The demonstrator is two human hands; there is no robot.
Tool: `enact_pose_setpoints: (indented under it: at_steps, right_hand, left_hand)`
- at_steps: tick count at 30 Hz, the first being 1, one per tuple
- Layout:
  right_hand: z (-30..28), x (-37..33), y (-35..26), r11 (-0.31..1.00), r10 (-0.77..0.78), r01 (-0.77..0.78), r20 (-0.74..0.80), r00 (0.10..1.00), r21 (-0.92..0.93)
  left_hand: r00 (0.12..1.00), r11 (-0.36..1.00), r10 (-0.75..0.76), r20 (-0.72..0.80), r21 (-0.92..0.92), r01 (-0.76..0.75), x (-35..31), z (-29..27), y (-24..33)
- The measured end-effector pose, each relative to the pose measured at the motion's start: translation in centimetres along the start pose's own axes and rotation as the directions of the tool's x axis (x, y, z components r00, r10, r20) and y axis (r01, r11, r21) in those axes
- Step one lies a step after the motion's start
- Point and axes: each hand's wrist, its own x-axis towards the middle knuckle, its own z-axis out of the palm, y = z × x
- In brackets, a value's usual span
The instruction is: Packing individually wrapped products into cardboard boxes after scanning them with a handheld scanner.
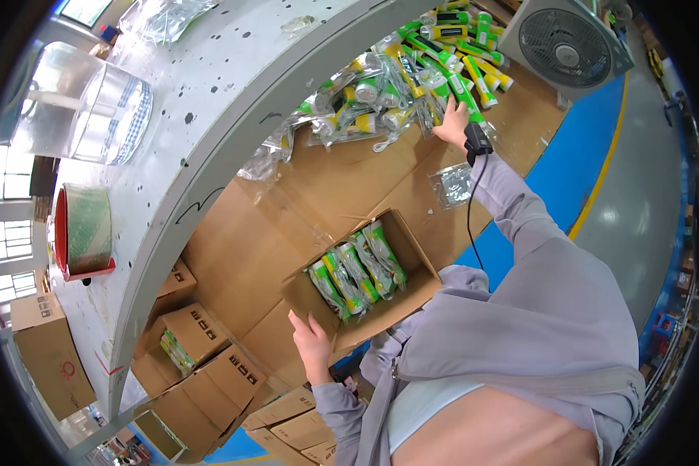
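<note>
My right hand (453, 124) reaches to the near edge of a pile of green and yellow flashlights (443, 33). Its thumb and fingers are apart, and the fingertips touch or lie close beside a green flashlight (464, 95). Many flashlights in the pile are in clear plastic bags. My left hand (311, 347) is against the outside of an open cardboard box (418, 268), its fingers stretched out along the wall. Inside the box stands a row of several bagged flashlights (356, 270), leaning side by side.
A cardboard sheet (287, 225) lies under the box and pile. A grey fan (565, 48) stands at the far right. On the left, a white table (202, 85) holds a clear plastic tub (85, 105) and a tape roll (85, 229). More cartons (202, 330) stand at lower left.
</note>
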Motion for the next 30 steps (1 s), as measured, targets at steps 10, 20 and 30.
enact_pose_setpoints:
  at_steps: [10, 20, 30]
  right_hand:
    - [1.6, 2.4, 0.8, 0.953, 0.192, -0.170, -0.067, 0.979, 0.252]
    - [-7.5, -6.1, 3.7, -0.314, -0.301, -0.574, 0.494, 0.816, 0.756]
    - [-18.1, -18.1, -7.7, 0.242, -0.969, -0.059, 0.245, 0.035, 0.968]
  left_hand:
    - [0.999, 0.995, 0.001, -0.042, 0.104, 0.003, -0.2, 0.8, 0.1]
    - [0.998, 0.999, 0.040, -0.042, 0.027, -0.039, -0.1, 0.4, -0.2]
    - [0.999, 0.999, 0.033, 0.023, -0.007, -0.033, 0.1, -0.2, -1.5]
